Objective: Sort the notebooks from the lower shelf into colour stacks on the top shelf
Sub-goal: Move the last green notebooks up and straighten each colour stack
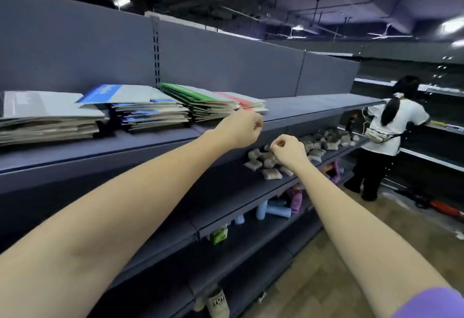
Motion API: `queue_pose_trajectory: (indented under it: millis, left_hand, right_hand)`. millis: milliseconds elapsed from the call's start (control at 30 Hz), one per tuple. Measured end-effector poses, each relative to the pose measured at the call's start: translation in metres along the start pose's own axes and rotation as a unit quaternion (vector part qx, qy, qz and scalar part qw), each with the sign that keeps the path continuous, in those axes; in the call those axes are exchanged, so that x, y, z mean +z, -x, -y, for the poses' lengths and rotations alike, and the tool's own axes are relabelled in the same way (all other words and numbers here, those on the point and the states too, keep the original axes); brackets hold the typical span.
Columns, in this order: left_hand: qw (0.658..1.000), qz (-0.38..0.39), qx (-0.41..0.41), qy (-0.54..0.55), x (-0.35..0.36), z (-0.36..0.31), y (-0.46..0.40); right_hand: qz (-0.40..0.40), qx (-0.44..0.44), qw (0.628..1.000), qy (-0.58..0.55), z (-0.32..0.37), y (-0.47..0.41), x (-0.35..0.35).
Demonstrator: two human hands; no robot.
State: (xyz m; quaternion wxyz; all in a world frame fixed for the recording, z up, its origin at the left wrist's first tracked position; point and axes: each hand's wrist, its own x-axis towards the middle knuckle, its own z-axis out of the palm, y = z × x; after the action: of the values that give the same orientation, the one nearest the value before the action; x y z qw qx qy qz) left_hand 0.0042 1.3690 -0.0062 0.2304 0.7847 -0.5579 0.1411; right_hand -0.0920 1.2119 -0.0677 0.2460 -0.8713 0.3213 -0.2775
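Note:
Notebooks lie in stacks on the top shelf (pixel 313 106): a grey stack (pixel 47 119) at the left, a blue stack (pixel 140 111) in the middle, a green stack (pixel 200 101), and a red-covered stack (pixel 241 103) right beside it. My left hand (pixel 241 129) hovers just in front of the red stack's near corner, fingers curled, holding nothing. My right hand (pixel 286 150) hangs lower and to the right, in front of the second shelf, fingers curled and empty too.
Small grey-brown packets (pixel 268 164) are scattered along the second shelf. Bottles and tubes (pixel 276 209) lie on the shelf below, a green carton (pixel 219 236) among them. Another person (pixel 386 137) stands at the shelves to the right, on the wooden floor.

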Motion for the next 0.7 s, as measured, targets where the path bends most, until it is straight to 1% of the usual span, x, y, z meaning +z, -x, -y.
queue_pose_trajectory:
  millis: [67, 167, 233, 333, 400, 467, 533, 700]
  left_hand:
    - [0.999, 0.046, -0.022, 0.003, 0.028, -0.005, 0.023]
    - [0.99, 0.124, -0.071, -0.001, 0.067, -0.004, 0.064]
    - [0.984, 0.145, -0.102, -0.008, 0.088, 0.001, 0.09]
    - [0.975, 0.149, -0.163, -0.003, 0.111, 0.006, 0.139]
    - [0.966, 0.158, -0.207, -0.001, 0.124, 0.007, 0.18]
    - [0.956, 0.163, -0.242, -0.016, 0.137, 0.011, 0.222]
    - [0.949, 0.151, -0.277, -0.032, 0.147, 0.019, 0.264]
    - [0.921, 0.126, -0.366, -0.051, 0.145, 0.029, 0.372]
  right_hand:
    - [0.028, 0.012, 0.999, 0.011, -0.019, 0.029, 0.009]
    - [0.094, 0.012, 0.995, 0.012, -0.043, 0.07, 0.03]
    - [0.122, 0.003, 0.992, 0.011, -0.055, 0.093, 0.049]
    - [0.161, -0.018, 0.987, 0.011, -0.067, 0.129, 0.08]
    - [0.202, -0.032, 0.979, 0.02, -0.072, 0.159, 0.102]
    - [0.231, -0.078, 0.969, 0.048, -0.075, 0.186, 0.124]
    - [0.246, -0.142, 0.956, 0.073, -0.069, 0.211, 0.146]
    - [0.296, -0.227, 0.926, 0.057, -0.033, 0.287, 0.193]
